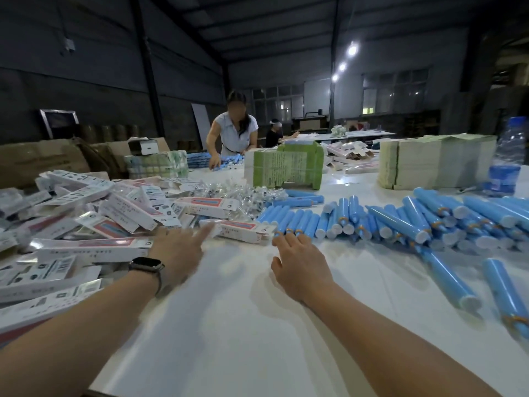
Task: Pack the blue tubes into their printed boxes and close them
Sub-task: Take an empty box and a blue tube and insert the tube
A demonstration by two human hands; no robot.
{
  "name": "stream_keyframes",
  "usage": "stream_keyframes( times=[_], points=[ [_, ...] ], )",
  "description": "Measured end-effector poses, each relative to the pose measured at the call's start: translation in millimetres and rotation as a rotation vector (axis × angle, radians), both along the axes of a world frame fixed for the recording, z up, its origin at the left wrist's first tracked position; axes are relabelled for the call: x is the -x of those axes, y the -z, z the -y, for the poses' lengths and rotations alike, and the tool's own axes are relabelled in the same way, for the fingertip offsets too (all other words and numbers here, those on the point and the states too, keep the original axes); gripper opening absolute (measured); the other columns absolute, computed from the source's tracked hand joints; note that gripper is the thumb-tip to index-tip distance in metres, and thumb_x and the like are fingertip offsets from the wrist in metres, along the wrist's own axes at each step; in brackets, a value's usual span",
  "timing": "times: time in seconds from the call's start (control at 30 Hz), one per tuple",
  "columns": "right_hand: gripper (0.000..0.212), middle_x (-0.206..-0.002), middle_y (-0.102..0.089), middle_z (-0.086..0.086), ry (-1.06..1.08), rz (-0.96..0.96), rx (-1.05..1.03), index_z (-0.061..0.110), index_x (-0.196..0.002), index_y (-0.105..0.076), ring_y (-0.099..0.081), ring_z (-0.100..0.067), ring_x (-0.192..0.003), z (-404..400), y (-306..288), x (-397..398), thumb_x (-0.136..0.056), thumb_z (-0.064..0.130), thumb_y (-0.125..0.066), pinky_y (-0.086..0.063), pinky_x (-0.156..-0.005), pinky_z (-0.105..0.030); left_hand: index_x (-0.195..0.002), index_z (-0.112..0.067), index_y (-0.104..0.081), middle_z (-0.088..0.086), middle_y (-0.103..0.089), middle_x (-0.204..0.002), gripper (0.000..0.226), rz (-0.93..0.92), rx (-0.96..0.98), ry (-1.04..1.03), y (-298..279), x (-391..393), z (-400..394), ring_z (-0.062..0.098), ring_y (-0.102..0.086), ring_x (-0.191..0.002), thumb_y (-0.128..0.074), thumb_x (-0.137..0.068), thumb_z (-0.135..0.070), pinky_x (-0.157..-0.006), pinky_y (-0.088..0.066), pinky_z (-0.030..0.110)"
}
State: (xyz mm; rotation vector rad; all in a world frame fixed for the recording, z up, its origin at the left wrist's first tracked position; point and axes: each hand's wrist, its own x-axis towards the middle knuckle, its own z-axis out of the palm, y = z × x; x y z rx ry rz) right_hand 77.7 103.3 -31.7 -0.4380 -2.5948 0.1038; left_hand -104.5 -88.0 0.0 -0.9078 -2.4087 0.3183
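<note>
Several blue tubes (412,222) with white caps lie spread over the right half of the white table (234,325). Printed boxes (94,222) are heaped on the left. One closed printed box (240,229) lies just beyond both hands. My left hand (179,247), with a watch on the wrist, reaches forward with straight fingers, the index fingertip at the near end of that box. My right hand (297,263) is stretched out flat, its fingertips touching the cap ends of a row of blue tubes (294,222). Neither hand holds anything.
A pile of small clear-wrapped parts (243,196) sits behind the boxes. Green bundled stacks (283,164) and pale stacks (435,161) stand at the back, with a water bottle (508,156) at far right. A person (232,136) works at the table's far end.
</note>
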Motion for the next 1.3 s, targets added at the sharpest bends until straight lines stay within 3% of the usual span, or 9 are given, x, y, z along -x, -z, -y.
stream_keyframes(
  times=[0.2,0.3,0.37,0.5,0.67,0.8,0.97,1.17,1.3],
  points=[
    [0.043,-0.138,-0.047,0.000,0.001,-0.029,0.053,0.022,-0.139,-0.038,-0.040,-0.024,-0.126,-2,2,1,-0.100,0.040,-0.039,-0.041,-0.096,-0.038,-0.146,-0.030,-0.025,0.008,-0.065,-0.086,0.047,0.224,-0.746,0.686,-35,-53,-43,0.018,-0.056,-0.054,-0.025,-0.099,-0.036,-0.043,-0.048,0.037],
    [0.047,-0.141,-0.047,-0.002,0.020,-0.049,0.083,0.020,-0.143,-0.035,-0.040,-0.024,-0.128,-2,1,0,-0.101,0.041,-0.037,-0.038,-0.099,-0.037,-0.147,-0.018,-0.030,-0.005,-0.062,-0.085,0.047,0.402,-1.162,0.801,-32,-84,-72,0.005,-0.059,-0.058,-0.034,-0.101,-0.027,-0.046,-0.045,0.019],
    [0.046,-0.139,-0.048,-0.002,0.007,-0.065,0.064,0.020,-0.142,-0.036,-0.041,-0.024,-0.125,-1,2,-1,-0.101,0.039,-0.037,-0.038,-0.099,-0.035,-0.146,-0.015,-0.036,-0.003,-0.062,-0.088,0.045,0.515,-1.327,0.795,-18,-96,-81,0.003,-0.062,-0.066,-0.038,-0.103,-0.030,-0.057,-0.049,0.019],
    [0.050,-0.144,-0.041,-0.002,0.072,-0.035,0.002,0.021,-0.144,-0.033,-0.038,-0.027,-0.127,-6,8,0,-0.098,0.039,-0.038,-0.038,-0.100,-0.040,-0.141,-0.022,-0.044,-0.014,-0.066,-0.092,0.046,0.550,-1.418,0.737,8,-102,-91,-0.004,-0.065,-0.077,-0.044,-0.100,-0.040,-0.064,-0.051,0.015],
    [0.050,-0.147,-0.033,-0.003,0.185,0.084,-0.009,0.030,-0.143,-0.034,-0.031,-0.030,-0.130,-18,10,11,-0.094,0.039,-0.040,-0.032,-0.100,-0.047,-0.128,-0.030,-0.047,0.003,-0.067,-0.121,0.027,0.568,-1.451,0.685,13,-104,-92,0.022,-0.067,-0.106,-0.042,-0.104,-0.040,-0.087,-0.055,0.050],
    [0.046,-0.142,-0.040,-0.004,0.316,0.190,-0.041,0.039,-0.143,-0.034,-0.033,-0.030,-0.130,-48,-3,23,-0.096,0.038,-0.036,-0.026,-0.104,-0.047,-0.124,-0.030,-0.045,-0.003,-0.067,-0.115,0.028,0.591,-1.472,0.671,12,-103,-94,0.017,-0.065,-0.102,-0.037,-0.098,-0.039,-0.087,-0.053,0.051],
    [0.038,-0.133,-0.051,-0.006,0.366,0.227,0.068,0.031,-0.131,-0.049,-0.042,-0.031,-0.124,-65,-5,31,-0.097,0.036,-0.033,-0.038,-0.091,-0.041,-0.123,-0.019,-0.048,-0.003,-0.067,-0.110,0.033,0.693,-1.561,0.716,12,-98,-94,0.021,-0.064,-0.097,-0.035,-0.098,-0.036,-0.083,-0.053,0.054],
    [0.027,-0.109,-0.061,-0.001,0.323,-0.044,0.134,0.032,-0.114,-0.056,-0.056,-0.029,-0.106,-73,-26,28,-0.090,0.021,-0.050,-0.035,-0.070,-0.033,-0.117,-0.026,-0.048,-0.004,-0.065,-0.105,0.026,0.731,-1.570,0.723,9,-96,-91,0.022,-0.063,-0.093,-0.033,-0.098,-0.034,-0.078,-0.055,0.050],
    [0.009,-0.075,-0.052,0.006,0.108,-0.490,0.298,0.022,-0.086,-0.056,-0.055,-0.023,-0.076,-65,-70,16,-0.090,0.023,-0.064,-0.032,-0.060,-0.031,-0.121,-0.020,-0.043,-0.003,-0.063,-0.109,0.028,0.658,-1.518,0.736,10,-98,-90,0.016,-0.062,-0.095,-0.034,-0.099,-0.036,-0.083,-0.053,0.051]
  ],
)
